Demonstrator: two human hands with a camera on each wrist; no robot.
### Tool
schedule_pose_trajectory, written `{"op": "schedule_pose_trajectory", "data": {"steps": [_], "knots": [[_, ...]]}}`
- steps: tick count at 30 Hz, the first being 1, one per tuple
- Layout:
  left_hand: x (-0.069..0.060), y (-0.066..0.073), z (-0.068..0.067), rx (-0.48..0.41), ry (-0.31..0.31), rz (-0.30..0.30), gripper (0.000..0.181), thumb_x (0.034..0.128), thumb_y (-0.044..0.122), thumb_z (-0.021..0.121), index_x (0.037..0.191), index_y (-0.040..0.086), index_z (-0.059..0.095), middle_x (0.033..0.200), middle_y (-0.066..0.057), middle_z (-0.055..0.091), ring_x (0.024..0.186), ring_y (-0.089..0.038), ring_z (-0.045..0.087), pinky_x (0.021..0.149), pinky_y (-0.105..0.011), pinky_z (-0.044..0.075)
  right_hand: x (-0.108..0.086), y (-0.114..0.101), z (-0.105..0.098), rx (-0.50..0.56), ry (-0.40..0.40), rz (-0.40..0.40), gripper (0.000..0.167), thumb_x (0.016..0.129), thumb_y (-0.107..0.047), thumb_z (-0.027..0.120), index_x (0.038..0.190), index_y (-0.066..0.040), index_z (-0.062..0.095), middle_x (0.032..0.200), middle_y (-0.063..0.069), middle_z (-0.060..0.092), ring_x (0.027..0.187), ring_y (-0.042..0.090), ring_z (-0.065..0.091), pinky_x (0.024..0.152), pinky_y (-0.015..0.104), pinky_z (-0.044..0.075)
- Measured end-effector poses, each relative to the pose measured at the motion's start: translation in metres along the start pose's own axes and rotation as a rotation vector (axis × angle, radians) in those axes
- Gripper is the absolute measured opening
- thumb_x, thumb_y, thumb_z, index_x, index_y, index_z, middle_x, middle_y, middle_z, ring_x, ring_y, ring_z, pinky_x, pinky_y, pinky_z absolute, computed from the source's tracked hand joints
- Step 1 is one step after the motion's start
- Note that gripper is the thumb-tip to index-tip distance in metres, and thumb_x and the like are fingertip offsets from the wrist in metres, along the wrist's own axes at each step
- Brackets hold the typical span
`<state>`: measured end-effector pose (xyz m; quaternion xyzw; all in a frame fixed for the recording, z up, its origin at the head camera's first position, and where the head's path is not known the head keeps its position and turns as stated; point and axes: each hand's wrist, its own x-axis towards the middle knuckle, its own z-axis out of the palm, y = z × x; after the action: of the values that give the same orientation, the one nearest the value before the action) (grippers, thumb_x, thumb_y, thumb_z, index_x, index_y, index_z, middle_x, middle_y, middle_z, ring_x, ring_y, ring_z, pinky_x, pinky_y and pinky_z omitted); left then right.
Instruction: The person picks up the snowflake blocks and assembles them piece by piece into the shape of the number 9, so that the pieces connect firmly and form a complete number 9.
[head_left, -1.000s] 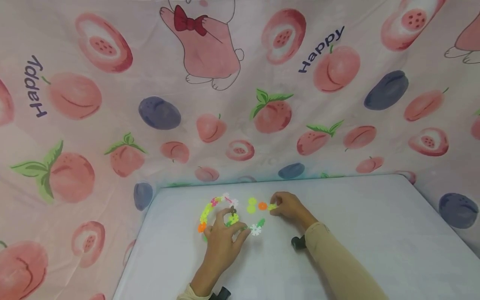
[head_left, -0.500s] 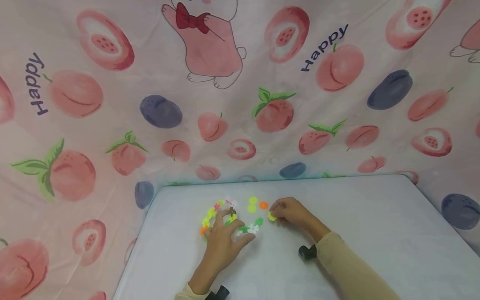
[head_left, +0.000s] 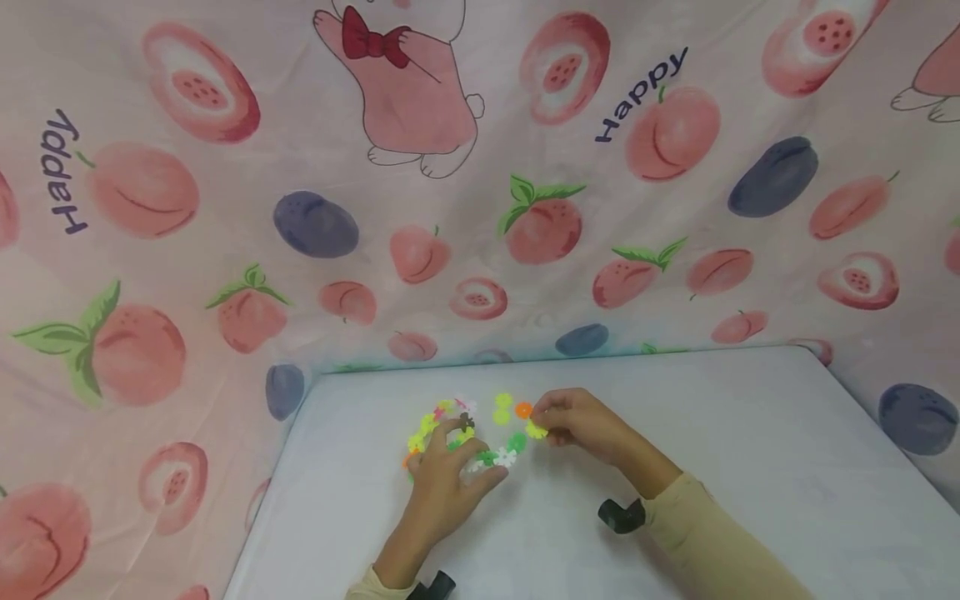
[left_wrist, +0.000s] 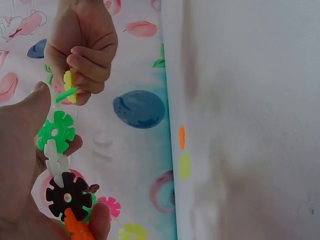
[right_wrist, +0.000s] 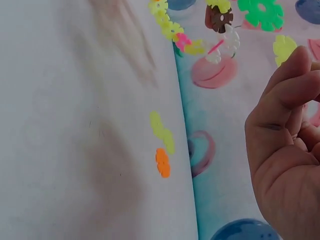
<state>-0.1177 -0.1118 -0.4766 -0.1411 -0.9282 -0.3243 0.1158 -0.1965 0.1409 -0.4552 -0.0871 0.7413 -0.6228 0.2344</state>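
Observation:
My left hand (head_left: 442, 479) grips a chain of interlocking plastic snowflake discs (left_wrist: 57, 162) in green, white, brown, orange, yellow and pink. Its fingers curl behind the discs. A far stretch of the chain (right_wrist: 163, 21) curves round beyond the hand in the right wrist view. At the chain's near end is a green disc (head_left: 517, 442). Right beside it, my right hand (head_left: 581, 425) pinches a yellow disc (head_left: 536, 429) between thumb and fingers. In the left wrist view the yellow disc (left_wrist: 68, 85) meets a green disc (left_wrist: 65, 95) seen edge-on; whether they are locked I cannot tell.
Two loose yellow discs (head_left: 502, 408) and an orange disc (head_left: 523, 409) lie on the white table (head_left: 750, 450) beyond the hands. A fruit-printed cloth (head_left: 465, 217) hangs behind the table's far edge. A dark camera piece (head_left: 622, 517) sits under the right wrist.
My right hand has drawn the yellow disc away from beside the orange one and brought it toward the green end of the chain. My left thumb has moved off the chain's white disc.

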Motion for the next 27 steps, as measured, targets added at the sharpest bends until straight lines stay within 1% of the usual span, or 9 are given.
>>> {"op": "schedule_pose_trajectory", "data": {"steps": [5, 10, 15, 18, 24, 27], "knots": [[0.001, 0.001, -0.001, 0.001, 0.024, 0.03, 0.028, 0.0816, 0.055, 0.079, 0.097, 0.033, 0.071, 0.144, -0.011, 0.054, 0.138, -0.031, 0.048, 0.085, -0.054, 0.028, -0.005, -0.007, 0.005, 0.008, -0.012, -0.01, 0.019, 0.098, -0.018, 0.064, 0.103, -0.001, 0.068, 0.085, 0.005, 0.063, 0.069, 0.019, 0.057, 0.068, 0.029, 0.053], [0.002, 0.002, -0.003, 0.009, 0.025, 0.046, 0.026, 0.081, 0.053, 0.081, 0.095, 0.032, 0.071, 0.143, -0.009, 0.055, 0.138, -0.029, 0.047, 0.084, -0.052, 0.028, -0.008, -0.009, 0.006, 0.025, -0.032, 0.001, 0.019, 0.098, -0.018, 0.065, 0.102, 0.0, 0.069, 0.084, 0.005, 0.063, 0.067, 0.017, 0.057, 0.066, 0.027, 0.052], [0.002, 0.001, -0.005, 0.031, -0.006, 0.088, 0.027, 0.0802, 0.054, 0.081, 0.096, 0.033, 0.073, 0.143, -0.007, 0.054, 0.139, -0.026, 0.046, 0.085, -0.051, 0.028, -0.011, -0.008, 0.006, 0.023, -0.084, 0.001, 0.019, 0.098, -0.018, 0.066, 0.1, 0.001, 0.069, 0.083, 0.004, 0.063, 0.067, 0.016, 0.056, 0.065, 0.025, 0.051], [0.002, 0.001, -0.006, 0.044, -0.018, 0.105, 0.03, 0.0805, 0.059, 0.078, 0.096, 0.034, 0.073, 0.143, -0.007, 0.053, 0.139, -0.025, 0.045, 0.086, -0.051, 0.028, -0.011, -0.008, 0.006, 0.021, -0.111, -0.011, 0.019, 0.097, -0.017, 0.066, 0.098, 0.002, 0.069, 0.082, 0.003, 0.062, 0.067, 0.016, 0.056, 0.065, 0.025, 0.051], [0.002, 0.0, -0.007, 0.05, -0.002, 0.121, 0.036, 0.0803, 0.066, 0.073, 0.096, 0.034, 0.074, 0.144, -0.008, 0.053, 0.139, -0.026, 0.045, 0.086, -0.048, 0.028, -0.013, -0.01, 0.009, 0.042, -0.111, -0.019, 0.018, 0.097, -0.016, 0.067, 0.097, 0.002, 0.068, 0.08, 0.003, 0.06, 0.066, 0.015, 0.056, 0.065, 0.024, 0.051], [0.002, 0.0, -0.007, 0.073, 0.009, 0.126, 0.037, 0.0803, 0.068, 0.07, 0.095, 0.035, 0.075, 0.144, -0.008, 0.054, 0.139, -0.026, 0.045, 0.086, -0.049, 0.029, -0.014, -0.011, 0.012, 0.053, -0.102, -0.016, 0.017, 0.097, -0.015, 0.066, 0.098, 0.003, 0.067, 0.08, 0.002, 0.059, 0.065, 0.015, 0.055, 0.064, 0.023, 0.05]]}}
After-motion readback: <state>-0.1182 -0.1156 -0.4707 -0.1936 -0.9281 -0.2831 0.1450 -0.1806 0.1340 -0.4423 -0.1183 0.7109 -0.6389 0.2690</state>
